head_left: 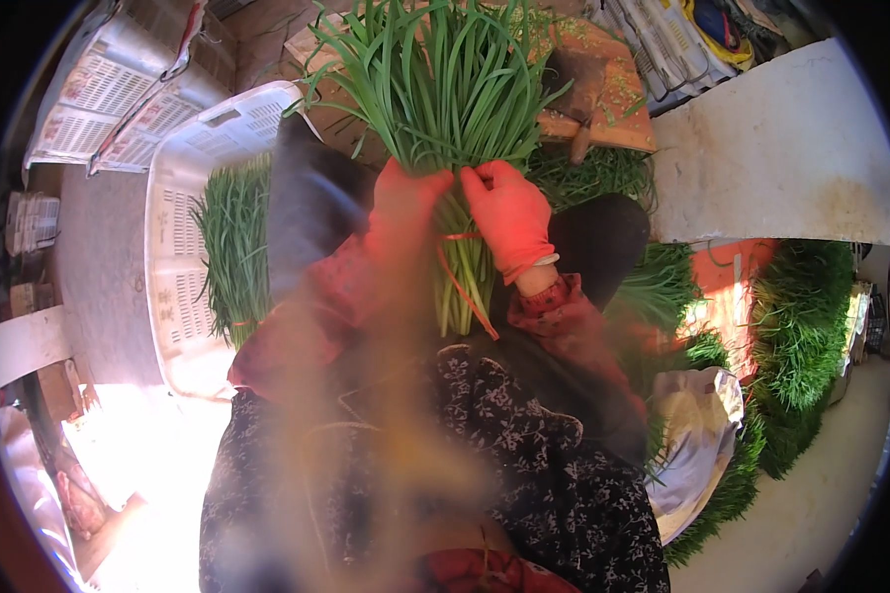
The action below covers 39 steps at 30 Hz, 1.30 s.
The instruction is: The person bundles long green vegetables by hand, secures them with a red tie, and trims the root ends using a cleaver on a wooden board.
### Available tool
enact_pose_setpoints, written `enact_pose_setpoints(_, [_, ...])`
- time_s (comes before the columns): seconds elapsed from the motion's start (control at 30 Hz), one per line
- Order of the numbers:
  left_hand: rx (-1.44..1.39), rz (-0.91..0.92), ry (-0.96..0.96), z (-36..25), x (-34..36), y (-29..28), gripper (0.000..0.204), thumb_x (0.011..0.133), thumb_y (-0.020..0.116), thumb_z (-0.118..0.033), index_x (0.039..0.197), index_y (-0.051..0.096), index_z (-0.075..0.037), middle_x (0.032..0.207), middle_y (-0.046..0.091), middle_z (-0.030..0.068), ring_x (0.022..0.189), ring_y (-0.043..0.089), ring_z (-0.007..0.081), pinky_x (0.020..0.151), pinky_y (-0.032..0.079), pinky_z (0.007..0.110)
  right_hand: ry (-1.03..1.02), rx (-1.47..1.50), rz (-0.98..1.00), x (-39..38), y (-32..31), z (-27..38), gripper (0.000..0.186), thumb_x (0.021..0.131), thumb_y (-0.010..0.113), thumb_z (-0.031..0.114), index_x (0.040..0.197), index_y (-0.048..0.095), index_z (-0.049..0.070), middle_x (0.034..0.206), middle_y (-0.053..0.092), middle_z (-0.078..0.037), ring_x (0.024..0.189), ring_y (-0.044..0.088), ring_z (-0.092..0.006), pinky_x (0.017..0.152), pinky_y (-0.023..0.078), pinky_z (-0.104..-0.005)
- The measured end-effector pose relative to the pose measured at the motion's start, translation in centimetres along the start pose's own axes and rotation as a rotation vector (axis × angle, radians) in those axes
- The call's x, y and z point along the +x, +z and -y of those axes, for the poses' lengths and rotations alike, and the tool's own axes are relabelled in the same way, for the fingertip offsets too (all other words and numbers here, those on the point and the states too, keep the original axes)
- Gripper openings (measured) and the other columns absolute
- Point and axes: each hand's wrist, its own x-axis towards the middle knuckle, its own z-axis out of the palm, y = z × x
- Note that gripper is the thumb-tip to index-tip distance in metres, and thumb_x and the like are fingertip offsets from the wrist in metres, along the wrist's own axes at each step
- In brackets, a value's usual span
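A bunch of long green garlic chives [435, 89] is between my two gloved hands, its leaves fanning out away from me and its pale stems pointing toward my lap. My left hand [403, 203], in an orange-red glove, is closed around the left side of the bunch. On the right side, my right hand [512, 212] in a matching glove has its fingers closed at the stems, close to the left hand's fingertips. Below the hands a red tie [462, 236] circles the stems, with a loose tail hanging down. Whether the fingers also pinch a second tie is hidden.
At my left stands a white plastic crate [173, 336] with upright chives [235, 247] in it; stacked crates [109, 94] are behind. A wooden board [613, 84] with scraps lies ahead. A pale panel [771, 148], piled chives [796, 336] and a whitish cloth [697, 435] are at right.
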Motion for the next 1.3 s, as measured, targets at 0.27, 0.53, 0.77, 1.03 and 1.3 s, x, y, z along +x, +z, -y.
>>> enact_pose_setpoints(0.27, [0.038, 0.005, -0.027, -0.5, 0.0, 0.2, 0.035, 0.079, 0.067, 0.0, 0.112, 0.058, 0.003, 0.099, 0.067, 0.0093, 0.084, 0.065, 0.0188, 0.076, 0.052, 0.031, 0.044, 0.283, -0.027, 0.2, 0.6, -1.4, 0.024, 0.085, 0.062, 0.032, 0.086, 0.067, 0.009, 0.075, 0.067, -0.01, 0.073, 0.065, -0.0332, 0.067, 0.051, -0.0409])
enact_pose_setpoints(0.53, [-0.007, 0.077, -0.012, -1.5, -0.1, 0.5, 0.032, 0.079, 0.067, -0.004, 0.11, 0.059, 0.003, 0.095, 0.067, 0.0088, 0.084, 0.065, 0.0171, 0.074, 0.051, 0.03, -0.472, 0.159, -0.289, -1.2, 0.7, -0.8, 0.009, 0.085, 0.064, 0.018, 0.086, 0.063, 0.01, 0.079, 0.066, -0.009, 0.061, 0.063, -0.0243, 0.056, 0.049, -0.0331])
enact_pose_setpoints(0.77, [-0.013, 0.072, -0.153, -2.3, 0.0, 0.5, 0.034, 0.077, 0.066, -0.001, 0.11, 0.059, 0.004, 0.097, 0.068, 0.011, 0.085, 0.065, 0.0207, 0.077, 0.052, 0.032, 0.105, 0.756, 0.287, -1.2, -2.4, -0.7, 0.013, 0.09, 0.061, 0.017, 0.085, 0.059, 0.005, 0.071, 0.064, -0.005, 0.048, 0.056, -0.0129, 0.046, 0.043, -0.0262])
enact_pose_setpoints(1.03, [-0.204, 0.019, -0.066, 0.0, 1.6, -2.0, 0.038, 0.079, 0.063, -0.002, 0.116, 0.058, 0.005, 0.109, 0.066, 0.0129, 0.099, 0.063, 0.0236, 0.092, 0.048, 0.035, 0.295, 0.51, 0.816, -3.6, -9.0, -3.4, 0.027, 0.091, 0.058, 0.028, 0.105, 0.066, 0.006, 0.084, 0.07, -0.005, 0.051, 0.059, -0.0096, 0.043, 0.037, -0.02])
enact_pose_setpoints(1.3, [-0.496, 0.365, -0.243, 0.0, 3.6, -2.9, 0.04, 0.083, 0.063, -0.009, 0.12, 0.058, 0.004, 0.111, 0.066, 0.0116, 0.102, 0.063, 0.0242, 0.095, 0.047, 0.035, 0.021, 1.152, 0.357, 0.0, -1.3, -4.1, 0.05, 0.086, 0.07, 0.022, 0.128, 0.052, 0.0, 0.121, 0.06, -0.01, 0.109, 0.056, -0.017, 0.093, 0.044, -0.0296])
